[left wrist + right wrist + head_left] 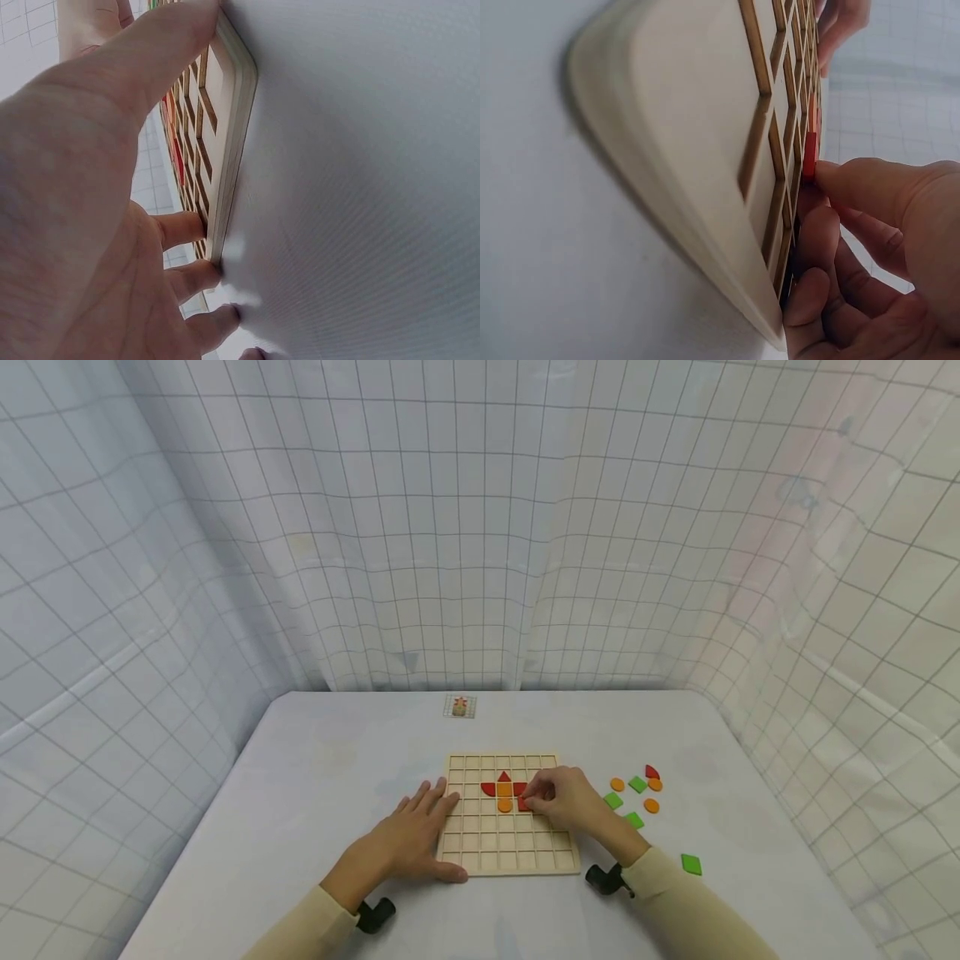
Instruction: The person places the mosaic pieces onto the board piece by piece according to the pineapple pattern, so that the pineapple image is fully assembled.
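A wooden grid board (507, 860) lies on the table. My left hand (416, 831) is spread along its left side, thumb near the lower left corner and fingertips at the left rim. With thumb and finger, my right hand (573, 800) pinches a red tile (810, 155) at a cell right of the board's middle; the fingers partly cover it. Beside it in the cells sit an orange square tile (504, 790), an orange rounded tile (505, 806), a red triangle tile (504, 776), a red rounded tile (488, 789) and another red tile (519, 789), partly behind my right hand.
Right of the board lie several loose tiles, among them an orange round tile (652, 806), a red quarter-round tile (652, 772) and a green tile (691, 864) nearer the front. A small picture card (460, 706) lies at the table's back edge. Grid-patterned curtains (465, 527) surround the table.
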{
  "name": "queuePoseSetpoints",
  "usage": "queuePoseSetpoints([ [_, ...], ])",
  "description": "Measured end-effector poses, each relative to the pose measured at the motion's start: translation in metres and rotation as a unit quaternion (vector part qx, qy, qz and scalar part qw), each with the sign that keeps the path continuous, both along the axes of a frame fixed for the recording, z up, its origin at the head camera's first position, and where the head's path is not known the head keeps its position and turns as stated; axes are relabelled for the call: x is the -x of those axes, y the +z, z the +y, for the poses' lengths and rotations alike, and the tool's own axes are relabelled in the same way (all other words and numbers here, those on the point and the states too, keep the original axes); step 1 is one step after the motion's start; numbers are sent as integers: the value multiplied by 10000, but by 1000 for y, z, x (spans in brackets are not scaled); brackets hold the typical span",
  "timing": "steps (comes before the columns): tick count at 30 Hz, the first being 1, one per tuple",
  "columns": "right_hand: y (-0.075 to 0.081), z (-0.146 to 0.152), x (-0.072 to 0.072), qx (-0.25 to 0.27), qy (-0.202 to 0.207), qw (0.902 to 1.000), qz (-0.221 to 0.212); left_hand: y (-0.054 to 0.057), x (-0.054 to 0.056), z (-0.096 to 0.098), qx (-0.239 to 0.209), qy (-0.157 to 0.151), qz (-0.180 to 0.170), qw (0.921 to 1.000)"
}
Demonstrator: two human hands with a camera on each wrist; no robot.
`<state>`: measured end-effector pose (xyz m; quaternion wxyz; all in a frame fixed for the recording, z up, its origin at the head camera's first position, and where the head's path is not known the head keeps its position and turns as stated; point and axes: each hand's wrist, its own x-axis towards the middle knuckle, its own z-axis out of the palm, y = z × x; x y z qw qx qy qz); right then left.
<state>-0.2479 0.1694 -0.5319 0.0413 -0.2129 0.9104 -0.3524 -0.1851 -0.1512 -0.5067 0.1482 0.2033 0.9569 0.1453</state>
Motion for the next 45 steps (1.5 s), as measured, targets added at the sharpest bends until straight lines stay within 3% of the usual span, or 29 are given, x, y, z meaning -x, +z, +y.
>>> queuePoseSetpoints([
  [11,-2,-7,-1,83,-91,9998,-126,1,-1,-1,12,-26,2,10000],
  [22,-4,-6,0,64,8,10000,41,0,-1,-2,12,-10,17,10000],
  [36,1,2,-1,28,89,9999,-57,-5,1,-2,-10,-47,58,10000],
  [45,4,17,0,-14,-56,10000,-48,-2,-1,-2,-3,-70,70,10000],
])
